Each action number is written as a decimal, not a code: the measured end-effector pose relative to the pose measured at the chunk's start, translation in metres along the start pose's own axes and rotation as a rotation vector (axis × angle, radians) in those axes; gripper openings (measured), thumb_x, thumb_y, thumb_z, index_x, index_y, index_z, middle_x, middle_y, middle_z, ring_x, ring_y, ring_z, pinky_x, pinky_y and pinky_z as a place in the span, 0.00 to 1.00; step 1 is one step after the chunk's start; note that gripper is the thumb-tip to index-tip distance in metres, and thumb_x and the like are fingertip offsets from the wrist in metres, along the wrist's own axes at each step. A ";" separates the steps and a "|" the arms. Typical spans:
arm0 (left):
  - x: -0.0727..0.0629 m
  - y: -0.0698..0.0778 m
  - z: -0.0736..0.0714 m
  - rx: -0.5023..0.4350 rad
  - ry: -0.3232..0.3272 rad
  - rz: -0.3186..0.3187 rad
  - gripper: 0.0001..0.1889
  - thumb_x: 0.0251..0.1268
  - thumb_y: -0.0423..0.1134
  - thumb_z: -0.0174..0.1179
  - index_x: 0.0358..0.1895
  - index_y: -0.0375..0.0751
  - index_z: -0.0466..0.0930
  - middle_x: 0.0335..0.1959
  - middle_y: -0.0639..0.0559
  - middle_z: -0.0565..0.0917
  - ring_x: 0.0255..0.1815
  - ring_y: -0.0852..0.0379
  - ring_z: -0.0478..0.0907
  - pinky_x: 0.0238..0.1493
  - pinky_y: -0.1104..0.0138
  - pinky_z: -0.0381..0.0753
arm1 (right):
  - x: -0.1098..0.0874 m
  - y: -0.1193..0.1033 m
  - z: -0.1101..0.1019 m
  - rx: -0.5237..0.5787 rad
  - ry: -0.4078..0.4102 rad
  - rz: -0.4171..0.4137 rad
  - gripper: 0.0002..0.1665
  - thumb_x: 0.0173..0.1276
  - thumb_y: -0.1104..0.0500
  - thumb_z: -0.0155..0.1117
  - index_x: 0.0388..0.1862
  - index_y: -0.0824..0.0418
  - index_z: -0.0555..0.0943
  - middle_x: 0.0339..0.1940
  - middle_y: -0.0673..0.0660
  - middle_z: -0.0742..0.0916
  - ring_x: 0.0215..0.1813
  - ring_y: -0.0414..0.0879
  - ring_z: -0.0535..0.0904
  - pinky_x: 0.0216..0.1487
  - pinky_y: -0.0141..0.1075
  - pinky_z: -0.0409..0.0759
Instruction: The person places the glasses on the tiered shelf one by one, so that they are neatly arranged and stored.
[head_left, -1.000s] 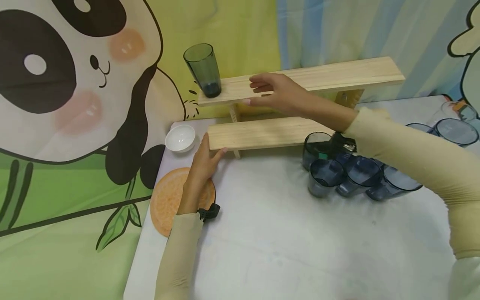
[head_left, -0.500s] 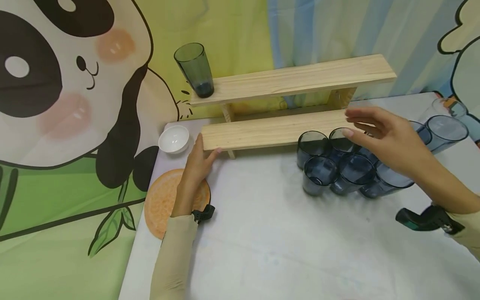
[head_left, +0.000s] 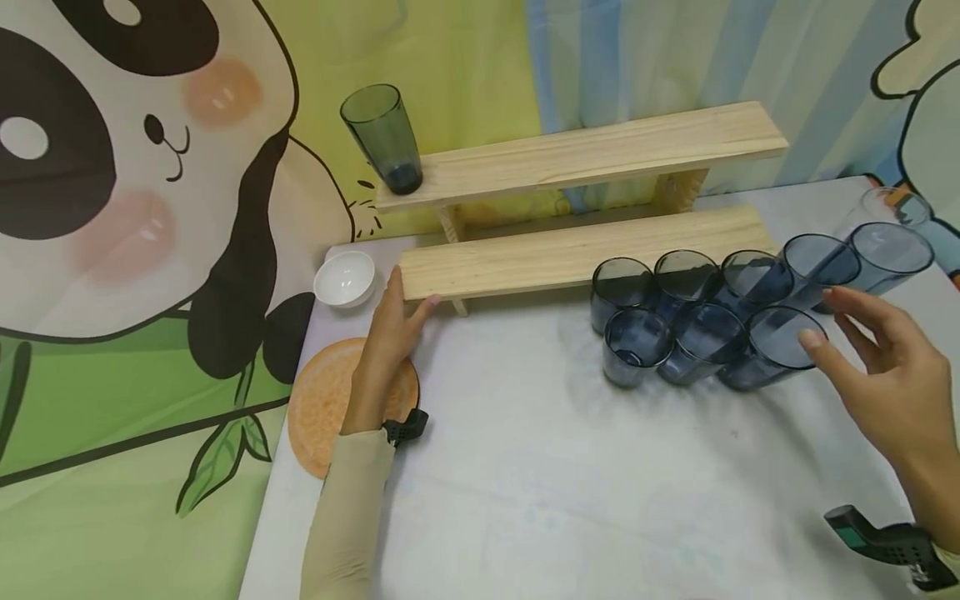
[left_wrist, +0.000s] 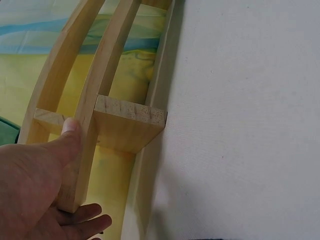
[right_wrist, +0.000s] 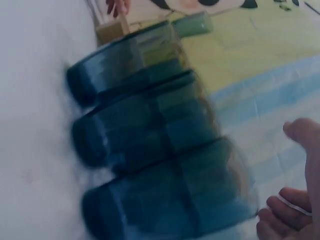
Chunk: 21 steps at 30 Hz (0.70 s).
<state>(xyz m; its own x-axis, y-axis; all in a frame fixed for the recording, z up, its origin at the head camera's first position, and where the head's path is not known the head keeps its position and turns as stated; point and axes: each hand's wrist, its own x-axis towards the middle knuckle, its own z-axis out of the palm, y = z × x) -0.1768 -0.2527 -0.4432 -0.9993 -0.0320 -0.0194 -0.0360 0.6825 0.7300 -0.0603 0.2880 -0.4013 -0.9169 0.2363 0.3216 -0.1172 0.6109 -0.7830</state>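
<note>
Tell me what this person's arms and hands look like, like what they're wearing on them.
Both the left hand and right hand are bare, without gloves. The left sleeve is long, plain and beige; only a sliver of a matching right sleeve shows. Each wrist wears a black device: a compact left device and a curved right device with a green patch.

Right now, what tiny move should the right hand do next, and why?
Probably curl the right hand around the front row's rightmost glass: its thumb and fingers are parted near that rim, holding nothing yet, while the left hand grips the end of the lower shelf.
</note>
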 end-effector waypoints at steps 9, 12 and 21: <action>0.001 0.002 -0.001 -0.012 0.003 0.032 0.53 0.77 0.62 0.59 0.88 0.45 0.35 0.87 0.38 0.49 0.87 0.39 0.49 0.84 0.43 0.52 | -0.018 0.041 0.006 0.077 -0.109 0.048 0.54 0.70 0.74 0.70 0.87 0.53 0.56 0.85 0.56 0.65 0.85 0.39 0.58 0.76 0.20 0.58; 0.001 0.002 -0.001 -0.011 0.006 0.030 0.53 0.77 0.63 0.59 0.88 0.45 0.34 0.87 0.39 0.48 0.87 0.40 0.49 0.84 0.43 0.52 | -0.021 0.051 0.009 0.048 -0.171 0.085 0.55 0.70 0.68 0.73 0.88 0.52 0.54 0.85 0.59 0.64 0.84 0.37 0.57 0.75 0.17 0.55; 0.001 -0.002 0.002 -0.010 -0.007 0.012 0.55 0.76 0.65 0.57 0.88 0.44 0.32 0.88 0.37 0.46 0.87 0.39 0.46 0.84 0.44 0.50 | -0.018 0.069 0.011 0.084 -0.307 0.051 0.50 0.64 0.70 0.78 0.82 0.61 0.65 0.80 0.56 0.69 0.78 0.27 0.60 0.71 0.15 0.59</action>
<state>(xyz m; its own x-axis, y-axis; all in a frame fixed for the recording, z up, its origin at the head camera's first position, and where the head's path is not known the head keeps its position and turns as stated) -0.1776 -0.2530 -0.4457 -0.9997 -0.0187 -0.0153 -0.0239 0.6754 0.7371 -0.0559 0.3171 -0.4672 -0.9932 0.0182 0.1149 -0.0872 0.5369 -0.8391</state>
